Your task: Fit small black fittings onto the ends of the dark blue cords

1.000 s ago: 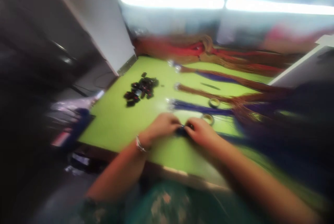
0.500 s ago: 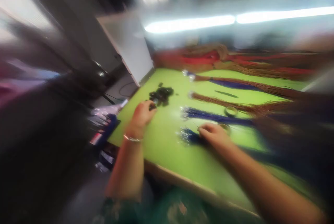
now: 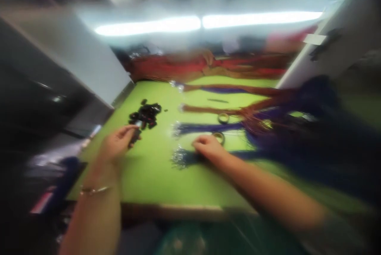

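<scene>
My left hand (image 3: 119,142) is closed on a small black plastic piece (image 3: 135,137) at the near edge of a pile of similar black pieces (image 3: 147,113). My right hand (image 3: 208,147) is pinched above a bundle of dark blue wires (image 3: 190,158) whose ends carry shiny metal terminals (image 3: 179,157). A thin wire seems to be in its fingertips, though blur hides most of it. Just beyond that hand lies a second blue wire bundle (image 3: 202,127), with brown wire bundles (image 3: 202,109) farther back.
Two tape rolls (image 3: 223,118) lie by the blue wires. A thin dark tool (image 3: 218,100) rests between the brown bundles. Pale panels (image 3: 98,56) flank the green tabletop (image 3: 149,183). Red and brown wires (image 3: 175,66) heap along the back, and tangled blue wires (image 3: 309,136) fill the right.
The view has turned right, so the table appears shifted left. My left hand has drawn back slightly from the pile with a black piece showing in its fingers. My right hand stays over the blue wires.
</scene>
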`<state>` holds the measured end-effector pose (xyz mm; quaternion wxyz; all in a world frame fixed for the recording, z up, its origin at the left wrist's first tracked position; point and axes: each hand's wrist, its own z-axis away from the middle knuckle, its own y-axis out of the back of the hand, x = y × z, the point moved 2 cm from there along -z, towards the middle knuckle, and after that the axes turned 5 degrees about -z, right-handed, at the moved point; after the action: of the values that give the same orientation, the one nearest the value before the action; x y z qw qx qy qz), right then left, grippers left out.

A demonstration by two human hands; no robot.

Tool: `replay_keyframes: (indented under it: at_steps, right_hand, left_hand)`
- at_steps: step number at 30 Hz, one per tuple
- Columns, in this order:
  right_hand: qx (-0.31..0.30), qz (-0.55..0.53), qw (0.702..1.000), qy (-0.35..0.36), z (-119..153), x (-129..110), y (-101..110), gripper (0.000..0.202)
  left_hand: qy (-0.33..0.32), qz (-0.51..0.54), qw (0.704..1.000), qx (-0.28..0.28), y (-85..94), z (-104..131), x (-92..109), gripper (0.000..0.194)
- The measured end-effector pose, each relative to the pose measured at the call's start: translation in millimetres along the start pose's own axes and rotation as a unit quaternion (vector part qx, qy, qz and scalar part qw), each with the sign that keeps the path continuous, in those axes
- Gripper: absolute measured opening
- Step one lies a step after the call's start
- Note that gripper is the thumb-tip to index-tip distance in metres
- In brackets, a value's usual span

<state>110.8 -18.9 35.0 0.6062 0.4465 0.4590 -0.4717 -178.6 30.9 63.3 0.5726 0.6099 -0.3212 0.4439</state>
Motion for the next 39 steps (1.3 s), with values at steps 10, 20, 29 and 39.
replay_keyframes:
  at_steps: [10, 20, 29, 39]
  right_hand:
    - [0.068, -0.065, 0.996, 0.005, 10.6, -8.7, 6.3, 0.016]
    - [0.091, 0.056, 0.987, 0.119, 8.4, -4.0, 11.3, 0.015]
    - [0.087, 0.099, 0.982, 0.138, 8.4, 1.8, 8.9, 0.013]
    - [0.068, 0.157, 0.979, 0.106, 6.5, 1.0, 11.6, 0.015]
  left_hand:
    - [0.132, 0.325, 0.894, -0.280, -130.8, 49.4, 38.9, 0.033]
    - [0.158, 0.347, 0.864, -0.330, -129.9, 54.3, 27.8, 0.034]
    - [0.147, 0.335, 0.868, -0.337, -133.6, 55.8, 25.0, 0.035]
    - [0.020, 0.243, 0.916, -0.320, -136.0, 58.5, 22.3, 0.031]
